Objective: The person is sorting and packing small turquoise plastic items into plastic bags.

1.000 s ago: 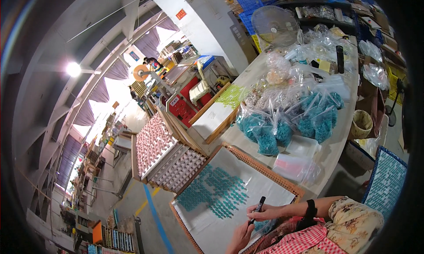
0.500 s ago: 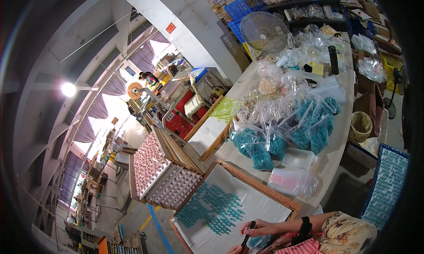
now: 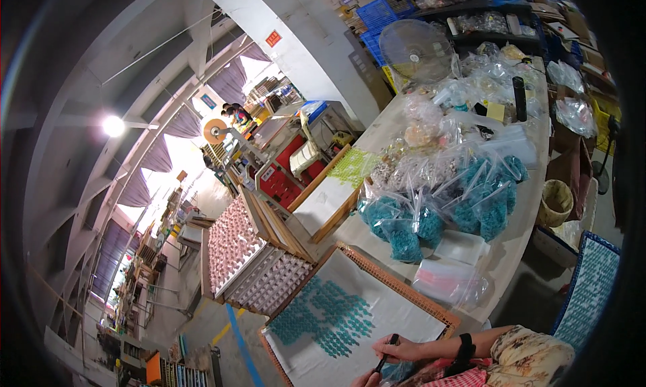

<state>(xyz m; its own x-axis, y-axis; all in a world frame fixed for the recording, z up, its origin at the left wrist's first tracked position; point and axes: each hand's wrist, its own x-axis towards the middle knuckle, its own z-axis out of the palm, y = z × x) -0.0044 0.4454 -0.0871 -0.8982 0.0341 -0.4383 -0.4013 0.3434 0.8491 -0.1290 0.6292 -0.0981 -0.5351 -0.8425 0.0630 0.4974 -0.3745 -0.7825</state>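
My right hand (image 3: 400, 349) is closed round a slim black stick-like tool (image 3: 381, 365), whose exact kind I cannot make out. At the lower edge my left hand (image 3: 367, 379), partly cut off, has its fingers closed at the tool's lower end. Both hands are over the near right part of an orange-rimmed tray (image 3: 390, 278) lined with a white sheet (image 3: 400, 313). Many small teal pieces (image 3: 323, 313) lie in rows on the sheet's left half. Beneath my right wrist shows a clear bag with teal contents (image 3: 398, 371), partly hidden by my hands.
Beyond the tray, a long table (image 3: 518, 242) carries bags of teal pieces (image 3: 406, 242), clear plastic bags (image 3: 447, 279) and a black cylinder (image 3: 519, 98). Stacked trays of pink pieces (image 3: 232, 239) stand at left. A fan (image 3: 417, 51) and a waste bin (image 3: 556, 202) are farther off.
The view has turned slightly, so the background sits farther right. My hands still hold the black tool, with only a small shift in position.
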